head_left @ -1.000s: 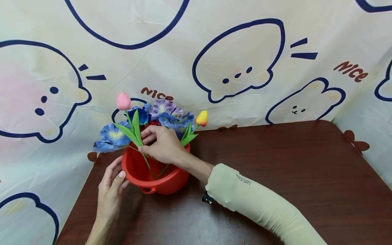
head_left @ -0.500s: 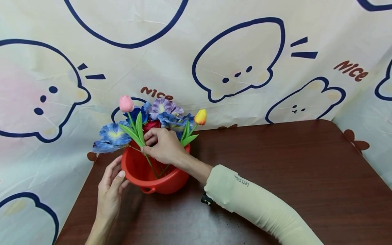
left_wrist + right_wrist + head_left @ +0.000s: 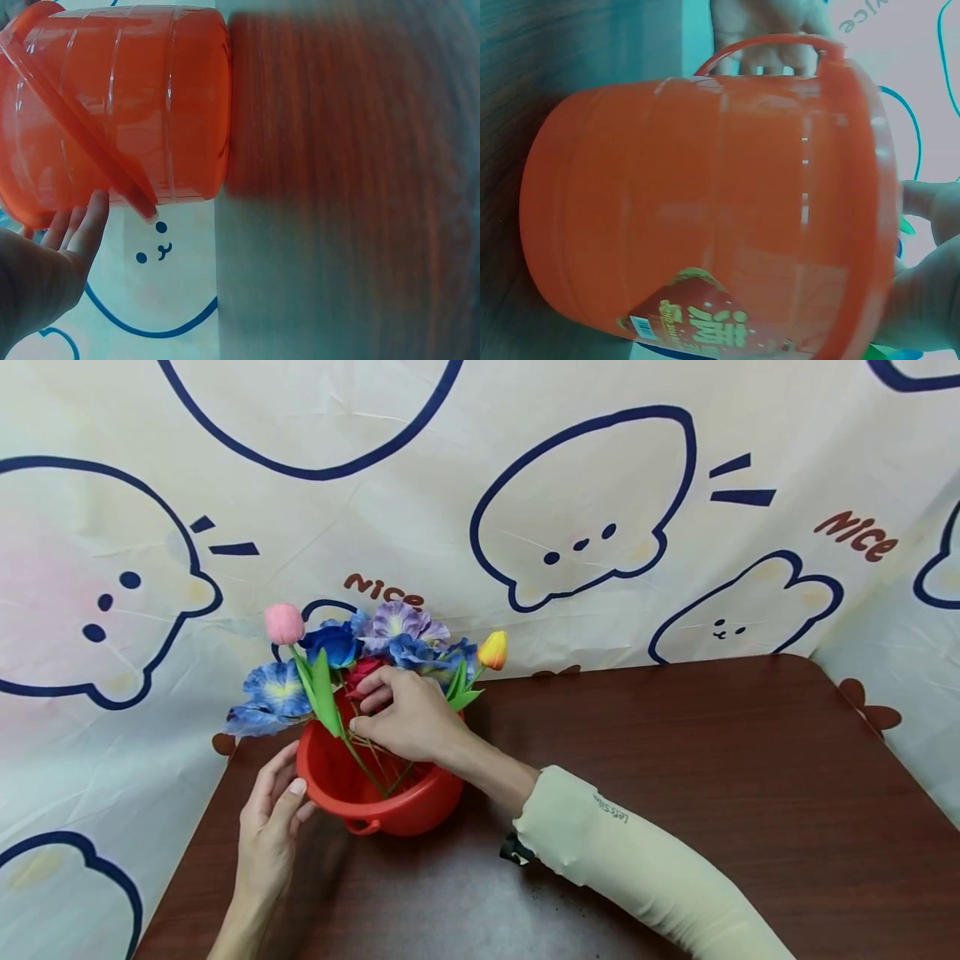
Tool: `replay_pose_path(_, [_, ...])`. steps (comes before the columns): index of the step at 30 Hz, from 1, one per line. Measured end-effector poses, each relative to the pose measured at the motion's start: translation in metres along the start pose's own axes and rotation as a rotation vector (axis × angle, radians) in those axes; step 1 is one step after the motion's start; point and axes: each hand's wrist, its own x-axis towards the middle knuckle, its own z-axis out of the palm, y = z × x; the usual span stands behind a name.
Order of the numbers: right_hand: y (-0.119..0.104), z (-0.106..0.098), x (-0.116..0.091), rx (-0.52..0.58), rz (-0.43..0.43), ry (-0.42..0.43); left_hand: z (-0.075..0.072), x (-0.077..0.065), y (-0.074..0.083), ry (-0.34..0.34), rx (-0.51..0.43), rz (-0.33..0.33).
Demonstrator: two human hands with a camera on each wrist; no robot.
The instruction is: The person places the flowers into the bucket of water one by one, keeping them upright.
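Observation:
A red plastic bucket stands on the table at the left, holding several artificial flowers. My left hand rests its fairly straight fingers against the bucket's left side, also seen on the hand in the left wrist view. Above the opening, my right hand has loosely bent fingers, with nothing visibly pinched. Just left of its thumb, a pink tulip leans left, its stem inside the bucket. A red flower shows behind the right fingers. A yellow tulip leans right beyond that hand.
Blue flowers spread over the left rim, and a purple flower stands at the back. The bucket's handle hangs along its side. A cartoon-printed cloth rises behind the dark brown table.
The pink tulip first shifted right in my right fingers, then tipped left as they let go. My right hand has moved slightly right. My left hand and the bucket have stayed put.

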Motion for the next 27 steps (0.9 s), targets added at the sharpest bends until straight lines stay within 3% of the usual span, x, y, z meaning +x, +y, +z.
replay_pose_path(12, [0.0, -0.052, -0.041, 0.194, -0.123, -0.06, 0.001, 0.0, 0.001, 0.002, 0.007, -0.017])
replay_pose_path(23, [0.022, -0.103, -0.092, 0.327, -0.133, 0.058, 0.0, 0.0, 0.0, -0.005, -0.003, 0.0])
replay_pose_path(27, [0.036, -0.119, -0.103, 0.322, -0.131, 0.11, 0.0, 0.0, 0.0, 0.0, 0.001, -0.005])
